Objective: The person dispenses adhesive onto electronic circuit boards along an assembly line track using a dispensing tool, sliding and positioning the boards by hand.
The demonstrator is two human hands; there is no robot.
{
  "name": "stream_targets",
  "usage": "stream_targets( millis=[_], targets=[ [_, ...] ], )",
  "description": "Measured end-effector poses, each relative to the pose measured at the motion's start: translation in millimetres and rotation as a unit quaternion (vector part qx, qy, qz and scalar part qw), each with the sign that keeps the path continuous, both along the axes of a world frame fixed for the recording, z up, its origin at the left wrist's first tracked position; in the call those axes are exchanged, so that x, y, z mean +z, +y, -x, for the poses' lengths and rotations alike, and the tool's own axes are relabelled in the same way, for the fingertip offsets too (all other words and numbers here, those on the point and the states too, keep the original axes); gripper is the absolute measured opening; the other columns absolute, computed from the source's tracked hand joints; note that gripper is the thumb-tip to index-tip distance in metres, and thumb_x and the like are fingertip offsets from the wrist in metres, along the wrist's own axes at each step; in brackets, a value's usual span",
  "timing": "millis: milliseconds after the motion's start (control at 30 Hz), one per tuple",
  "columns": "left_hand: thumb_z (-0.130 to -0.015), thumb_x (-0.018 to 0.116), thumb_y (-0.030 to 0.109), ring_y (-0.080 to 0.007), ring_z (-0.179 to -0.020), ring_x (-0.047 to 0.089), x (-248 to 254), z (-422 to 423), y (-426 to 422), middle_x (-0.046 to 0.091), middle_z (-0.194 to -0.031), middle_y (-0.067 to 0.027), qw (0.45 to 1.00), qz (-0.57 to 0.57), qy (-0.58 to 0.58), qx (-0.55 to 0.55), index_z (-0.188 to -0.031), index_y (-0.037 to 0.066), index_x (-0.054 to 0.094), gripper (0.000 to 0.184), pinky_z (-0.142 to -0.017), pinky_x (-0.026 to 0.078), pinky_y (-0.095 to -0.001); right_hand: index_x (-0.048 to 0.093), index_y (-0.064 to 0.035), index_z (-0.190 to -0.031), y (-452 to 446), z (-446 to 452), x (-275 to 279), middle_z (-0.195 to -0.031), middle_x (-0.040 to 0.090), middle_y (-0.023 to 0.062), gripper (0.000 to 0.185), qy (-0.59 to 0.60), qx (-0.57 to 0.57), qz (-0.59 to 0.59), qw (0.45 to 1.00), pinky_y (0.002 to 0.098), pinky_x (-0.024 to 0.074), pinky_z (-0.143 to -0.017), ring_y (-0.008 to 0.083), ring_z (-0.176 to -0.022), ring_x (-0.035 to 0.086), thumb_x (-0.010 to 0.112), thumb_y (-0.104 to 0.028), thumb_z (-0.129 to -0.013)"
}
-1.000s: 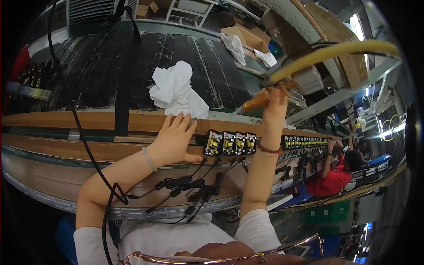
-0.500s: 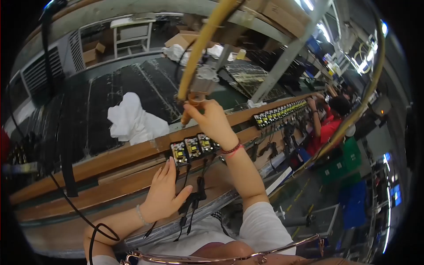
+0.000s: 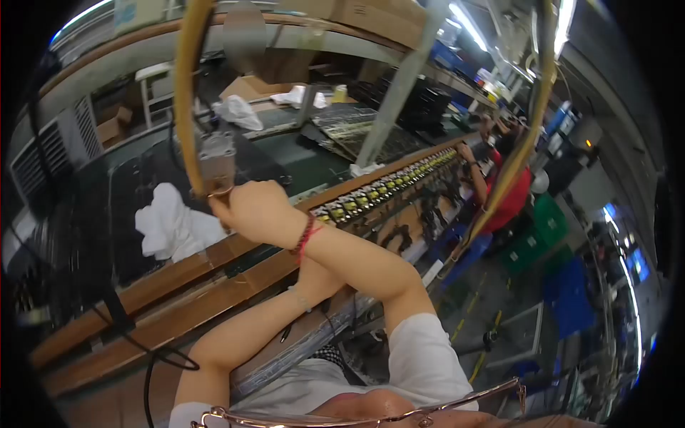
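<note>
My right hand (image 3: 265,210), with a red bracelet at its wrist, is closed around the handle of a hose-fed hand tool (image 3: 216,165). That tool has a metal block on top and a thick yellow hose (image 3: 187,100) running up from it. My left hand (image 3: 321,279) reaches under my right forearm, which covers its fingers. Just past the crossed arms, a long row of small circuit boards (image 3: 371,194) with yellow parts runs along the wooden rail (image 3: 168,282). Black cables (image 3: 432,203) hang from the row.
A white cloth (image 3: 171,221) lies on the dark conveyor belt (image 3: 107,214) beyond the rail. A metal post (image 3: 399,93) rises behind the row. Farther right, a person in red (image 3: 508,192) reaches to the line. A black cable (image 3: 146,349) loops at lower left.
My right hand has moved left with the tool. My left hand has swung right beneath my right forearm. The three nearer boards have shifted right, and the row looks continuous.
</note>
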State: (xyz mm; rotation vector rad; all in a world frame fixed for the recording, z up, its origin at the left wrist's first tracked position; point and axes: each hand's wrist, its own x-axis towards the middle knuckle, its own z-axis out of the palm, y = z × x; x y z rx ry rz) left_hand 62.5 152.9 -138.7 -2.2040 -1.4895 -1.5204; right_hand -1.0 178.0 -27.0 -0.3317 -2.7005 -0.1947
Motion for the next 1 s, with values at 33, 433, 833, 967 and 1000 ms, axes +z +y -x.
stream_targets(
  millis=[33, 433, 833, 967, 1000],
  targets=[
    [-0.081, 0.055, 0.024, -0.0371, -0.107, 0.050, -4, 2, 1, 0.057, -0.106, -0.0237, 0.996, -0.073, -0.050, 0.013, -0.102, -0.001, 0.058, 0.033, -0.092, 0.037, -0.0447, 0.057, -0.0123, -0.096, -4, -5, 6, -0.060, 0.060, 0.0106, 0.016, -0.034, 0.033, -0.067, 0.997, 0.0416, 0.0468, -0.043, 0.0303, -0.052, 0.060, 0.049, -0.020, -0.084],
    [-0.080, 0.055, 0.023, -0.0355, -0.100, 0.053, -51, 60, -66, 0.060, -0.096, -0.0203, 0.935, 0.176, 0.108, 0.288, -0.092, 0.000, 0.061, 0.027, -0.086, 0.039, -0.0428, 0.065, 0.0027, -0.073, -129, 62, 1, -0.067, 0.061, 0.0230, 0.044, -0.191, 0.134, 0.149, 0.961, 0.0425, 0.0472, -0.061, 0.0368, -0.068, 0.062, 0.055, -0.039, -0.083],
    [-0.080, 0.058, 0.025, -0.0315, -0.070, 0.057, 12, 84, -334, 0.061, -0.072, -0.0127, 0.955, 0.161, 0.008, 0.250, -0.077, 0.004, 0.062, 0.022, -0.063, 0.044, -0.0433, 0.062, 0.0043, -0.080, -227, 215, -48, -0.071, 0.062, 0.0198, 0.026, -0.096, 0.439, 0.336, 0.828, 0.0361, 0.0469, -0.060, 0.0339, -0.067, 0.062, 0.059, -0.022, -0.083],
    [-0.084, 0.060, 0.024, -0.0287, -0.071, 0.057, 34, 65, -398, 0.062, -0.074, -0.0104, 0.875, 0.240, -0.194, 0.372, -0.076, 0.005, 0.065, 0.021, -0.062, 0.044, -0.0366, 0.063, 0.0018, -0.080, -241, 247, -107, -0.071, 0.057, 0.0176, 0.020, 0.101, 0.535, 0.294, 0.786, 0.0395, 0.0443, -0.063, 0.0332, -0.070, 0.056, 0.064, -0.018, -0.077],
    [-0.083, 0.061, 0.024, -0.0279, -0.071, 0.058, 31, 61, -409, 0.063, -0.076, -0.0108, 0.857, 0.232, -0.208, 0.410, -0.080, 0.005, 0.067, 0.020, -0.062, 0.045, -0.0356, 0.062, 0.0012, -0.080, -238, 242, -113, -0.074, 0.059, 0.0161, 0.014, 0.118, 0.526, 0.264, 0.800, 0.0379, 0.0459, -0.065, 0.0311, -0.070, 0.057, 0.063, -0.013, -0.077]
  ],
)
